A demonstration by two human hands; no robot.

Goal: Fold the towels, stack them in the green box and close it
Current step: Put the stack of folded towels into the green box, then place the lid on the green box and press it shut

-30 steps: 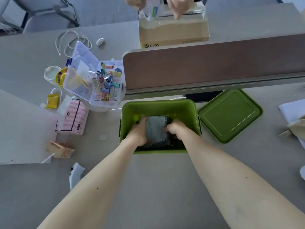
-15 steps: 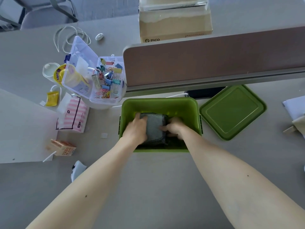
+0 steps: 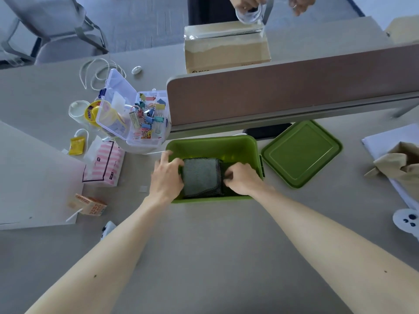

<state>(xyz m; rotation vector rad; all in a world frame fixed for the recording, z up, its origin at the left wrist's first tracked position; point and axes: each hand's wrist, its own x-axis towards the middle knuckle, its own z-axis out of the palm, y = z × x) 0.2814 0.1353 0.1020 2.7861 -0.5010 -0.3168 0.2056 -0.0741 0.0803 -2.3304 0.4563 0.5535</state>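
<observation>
The green box (image 3: 213,143) sat open on the bench (image 3: 204,245) with a folded grey towel (image 3: 200,175) lying inside. The left hand (image 3: 166,177) had its grip curled round the towel's left edge, and the right hand (image 3: 242,179) pinched the dark mesh edge on the right. The lid (image 3: 301,152) lay flat just right of the box, a clear case (image 3: 147,118) of coloured binder clips stood open behind it on the left, and a brown divider (image 3: 283,91) partly hid a cardboard box (image 3: 226,51) (its printed mark could not be read).
</observation>
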